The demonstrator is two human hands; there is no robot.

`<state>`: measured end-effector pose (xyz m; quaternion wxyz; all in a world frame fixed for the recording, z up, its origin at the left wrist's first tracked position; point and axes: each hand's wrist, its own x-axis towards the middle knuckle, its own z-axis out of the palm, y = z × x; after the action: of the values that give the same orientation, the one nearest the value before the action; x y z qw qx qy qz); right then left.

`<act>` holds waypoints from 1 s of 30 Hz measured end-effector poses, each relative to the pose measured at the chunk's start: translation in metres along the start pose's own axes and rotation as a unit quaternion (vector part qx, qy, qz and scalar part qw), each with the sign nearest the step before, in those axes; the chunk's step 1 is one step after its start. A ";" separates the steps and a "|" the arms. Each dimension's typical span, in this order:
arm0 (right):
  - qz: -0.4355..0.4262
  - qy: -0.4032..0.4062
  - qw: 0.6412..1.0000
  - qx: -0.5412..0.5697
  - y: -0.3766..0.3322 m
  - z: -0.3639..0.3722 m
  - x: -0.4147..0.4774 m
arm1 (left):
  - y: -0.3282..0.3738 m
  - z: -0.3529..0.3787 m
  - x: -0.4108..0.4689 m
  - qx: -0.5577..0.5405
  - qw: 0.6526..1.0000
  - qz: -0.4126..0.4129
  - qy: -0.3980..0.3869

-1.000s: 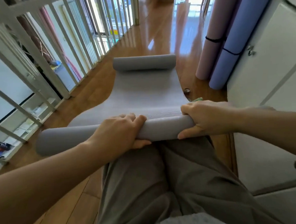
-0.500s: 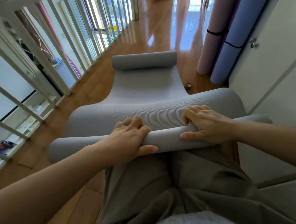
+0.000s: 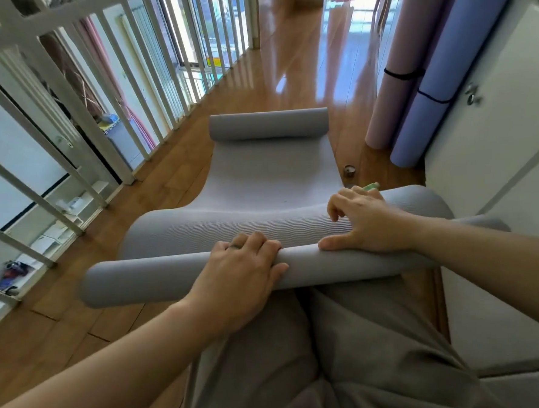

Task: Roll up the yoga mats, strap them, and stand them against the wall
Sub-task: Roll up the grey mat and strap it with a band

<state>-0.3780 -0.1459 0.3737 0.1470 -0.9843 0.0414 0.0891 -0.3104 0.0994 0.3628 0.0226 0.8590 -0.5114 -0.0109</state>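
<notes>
One white railing (image 3: 66, 99) runs down the left side above a wooden floor (image 3: 285, 76). One grey yoga mat (image 3: 269, 172) lies along the floor in the middle. Its far end is curled into a roll (image 3: 269, 125), and its near end is wound into a second roll (image 3: 140, 284) lying across my knees in grey trousers (image 3: 303, 359).

My left grip (image 3: 243, 268) is closed around that near roll, fingers curled over the top and thumb on the near side. My right grip (image 3: 367, 223) is loose and holds nothing. Its thumb lies along the roll and its bent fingers are raised over the ribbed hump of mat just beyond.

One small round object (image 3: 350, 171) sits on the floor right of the mat. One green item (image 3: 371, 186) peeks out past my right fingers; I cannot tell what it is. At far right, two rolled mats stand leaning on a white cabinet (image 3: 508, 110): one lilac mat (image 3: 400, 38) and one blue mat (image 3: 454, 50), each with one black strap. A darker purple strip shows between them, perhaps a third mat.

Half a second ago my right fingers were pressed over the roll; now they are lifted. A second ago the mat lay flat beyond the roll; it now bulges in a hump.
</notes>
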 end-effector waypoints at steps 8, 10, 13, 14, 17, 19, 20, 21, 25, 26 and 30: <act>-0.080 0.192 0.964 -0.165 -0.030 0.034 -0.032 | -0.019 -0.007 0.039 -0.095 0.988 -0.011 -0.121; -0.061 0.175 0.966 -0.181 -0.027 0.033 -0.025 | -0.021 -0.011 0.044 -0.088 0.986 0.003 -0.138; -0.032 0.093 0.988 -0.116 -0.030 0.015 -0.013 | -0.020 -0.010 0.045 -0.061 0.996 0.001 -0.066; -0.025 0.058 0.994 -0.088 -0.028 0.011 -0.009 | -0.015 -0.008 0.041 -0.040 0.999 0.005 -0.003; -0.016 -0.028 0.999 -0.040 -0.023 -0.001 0.003 | -0.004 0.002 0.030 0.019 0.998 0.017 0.062; -0.008 -0.100 0.995 0.021 -0.021 -0.006 0.014 | -0.005 0.005 0.034 0.032 0.999 0.011 0.033; 0.000 -0.136 0.989 0.053 -0.021 -0.010 0.020 | -0.007 0.001 0.040 0.027 0.999 0.002 0.022; 0.007 -0.161 0.985 0.066 -0.021 -0.014 0.025 | -0.011 -0.002 0.046 0.020 1.000 -0.010 0.009; 0.006 -0.046 0.996 -0.081 -0.027 -0.012 0.020 | -0.026 -0.006 0.066 -0.073 0.996 -0.022 -0.047; -0.012 0.031 0.990 -0.140 -0.028 -0.002 0.015 | -0.030 -0.005 0.068 -0.094 0.994 -0.018 -0.052; -0.047 0.136 0.975 -0.170 -0.026 0.017 0.008 | -0.031 -0.006 0.070 -0.113 0.991 -0.013 -0.070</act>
<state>-0.3700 -0.1164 0.3633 -0.0256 -0.9986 -0.0011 -0.0464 -0.2492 0.0526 0.3674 0.0832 0.8547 -0.4959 -0.1288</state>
